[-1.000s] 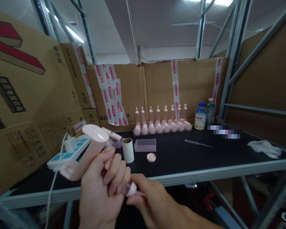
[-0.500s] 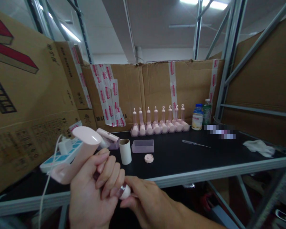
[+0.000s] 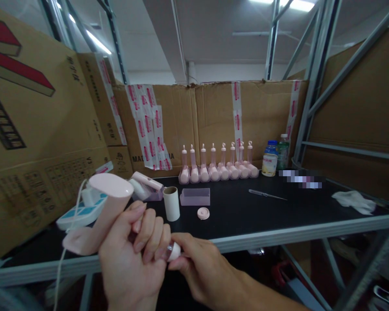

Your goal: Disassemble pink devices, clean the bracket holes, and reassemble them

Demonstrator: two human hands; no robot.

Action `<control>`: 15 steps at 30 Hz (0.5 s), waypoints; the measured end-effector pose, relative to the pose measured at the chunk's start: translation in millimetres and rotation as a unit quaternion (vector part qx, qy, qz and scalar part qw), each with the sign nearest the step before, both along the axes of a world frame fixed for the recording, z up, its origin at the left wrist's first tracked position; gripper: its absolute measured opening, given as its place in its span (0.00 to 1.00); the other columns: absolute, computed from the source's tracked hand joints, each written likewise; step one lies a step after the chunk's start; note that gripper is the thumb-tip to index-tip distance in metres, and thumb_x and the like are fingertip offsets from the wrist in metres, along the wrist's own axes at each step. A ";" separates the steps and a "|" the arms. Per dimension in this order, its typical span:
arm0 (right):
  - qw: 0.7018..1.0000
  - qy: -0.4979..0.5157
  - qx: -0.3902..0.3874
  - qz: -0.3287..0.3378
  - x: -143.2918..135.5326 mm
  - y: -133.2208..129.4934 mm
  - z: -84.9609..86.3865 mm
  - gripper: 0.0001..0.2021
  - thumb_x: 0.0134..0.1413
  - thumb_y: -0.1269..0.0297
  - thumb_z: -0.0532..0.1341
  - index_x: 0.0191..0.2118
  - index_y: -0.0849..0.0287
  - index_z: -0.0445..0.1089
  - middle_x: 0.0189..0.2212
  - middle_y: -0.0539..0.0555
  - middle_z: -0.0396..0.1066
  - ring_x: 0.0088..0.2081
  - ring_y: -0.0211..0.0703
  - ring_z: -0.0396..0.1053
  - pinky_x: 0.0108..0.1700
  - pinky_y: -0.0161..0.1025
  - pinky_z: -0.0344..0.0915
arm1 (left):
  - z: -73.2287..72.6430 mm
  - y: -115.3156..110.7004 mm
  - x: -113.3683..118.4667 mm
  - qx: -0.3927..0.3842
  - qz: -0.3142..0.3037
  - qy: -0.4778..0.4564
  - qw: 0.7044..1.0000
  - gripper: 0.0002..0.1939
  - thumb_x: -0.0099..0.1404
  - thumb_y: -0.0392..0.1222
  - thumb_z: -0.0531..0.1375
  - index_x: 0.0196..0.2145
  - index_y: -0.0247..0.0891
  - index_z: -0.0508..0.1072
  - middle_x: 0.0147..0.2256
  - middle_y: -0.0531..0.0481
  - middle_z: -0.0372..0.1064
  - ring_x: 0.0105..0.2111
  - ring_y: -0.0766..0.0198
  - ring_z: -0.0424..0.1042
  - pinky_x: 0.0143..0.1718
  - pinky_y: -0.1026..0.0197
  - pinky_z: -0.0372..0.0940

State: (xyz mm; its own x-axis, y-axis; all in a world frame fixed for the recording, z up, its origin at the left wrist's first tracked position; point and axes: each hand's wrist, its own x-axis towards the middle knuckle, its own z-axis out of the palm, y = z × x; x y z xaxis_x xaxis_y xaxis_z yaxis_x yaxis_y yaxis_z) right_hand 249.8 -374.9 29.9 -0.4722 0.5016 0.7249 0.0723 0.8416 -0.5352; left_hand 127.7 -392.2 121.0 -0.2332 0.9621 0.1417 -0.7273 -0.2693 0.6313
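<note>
My left hand [image 3: 138, 255] is closed around a pale pink device [image 3: 108, 211] with a flat oval head and a flared lower end; its grip part is hidden in my palm. A clear tube end with a white cap [image 3: 175, 251] sticks out below my curled fingers. My right hand [image 3: 204, 263] pinches that white cap between thumb and fingers. On the black shelf ahead lie a small round pink cap [image 3: 203, 213], a cardboard tube [image 3: 171, 204] standing upright, and a translucent purple tray [image 3: 195, 198].
Several pink devices with clear tubes stand in a row [image 3: 218, 170] at the back. A blue-capped jar [image 3: 269, 163], green bottle [image 3: 282, 152], clear pointed tool [image 3: 266, 195] and white tissue [image 3: 353, 201] are rightward. A power strip [image 3: 76, 214] with cable sits left. The shelf's metal edge [image 3: 266, 236] runs in front.
Both hands and the pink device have shifted slightly, and the device's head sits a little further left. The grip on the white cap stays the same. The view has moved a little.
</note>
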 end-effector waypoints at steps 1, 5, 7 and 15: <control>1.000 0.007 -0.001 -0.009 -1.4 -0.5 -1.7 0.11 0.73 0.58 0.51 0.52 0.57 0.63 0.40 0.57 0.74 0.40 0.43 0.74 0.43 0.35 0.68 | -1.3 0.2 0.2 0.002 0.008 -0.003 1.000 0.20 0.66 0.30 0.52 0.18 0.39 0.54 0.09 0.59 0.45 0.07 0.71 0.45 0.10 0.63 0.43; 0.998 0.004 -0.003 -0.063 -5.1 -1.8 -7.1 0.11 0.74 0.56 0.51 0.48 0.58 0.64 0.38 0.55 0.73 0.36 0.41 0.72 0.40 0.34 0.65 | -2.5 0.3 0.4 0.018 0.029 -0.002 0.999 0.20 0.66 0.31 0.52 0.18 0.39 0.53 0.09 0.59 0.44 0.08 0.72 0.44 0.11 0.63 0.42; 0.997 -0.009 0.005 -0.078 -4.8 -1.9 -7.4 0.12 0.74 0.55 0.50 0.42 0.57 0.63 0.34 0.53 0.71 0.33 0.40 0.69 0.36 0.34 0.63 | -0.7 0.0 0.8 0.013 0.028 0.004 1.000 0.20 0.66 0.31 0.51 0.18 0.39 0.53 0.09 0.59 0.42 0.07 0.72 0.42 0.11 0.63 0.40; 0.997 -0.012 0.039 -0.062 0.9 -1.0 -4.4 0.13 0.74 0.55 0.49 0.38 0.56 0.59 0.31 0.53 0.68 0.31 0.40 0.65 0.34 0.35 0.60 | 3.0 1.0 3.3 -0.021 0.004 -0.006 1.000 0.20 0.65 0.31 0.51 0.17 0.38 0.51 0.10 0.59 0.38 0.08 0.71 0.36 0.10 0.63 0.35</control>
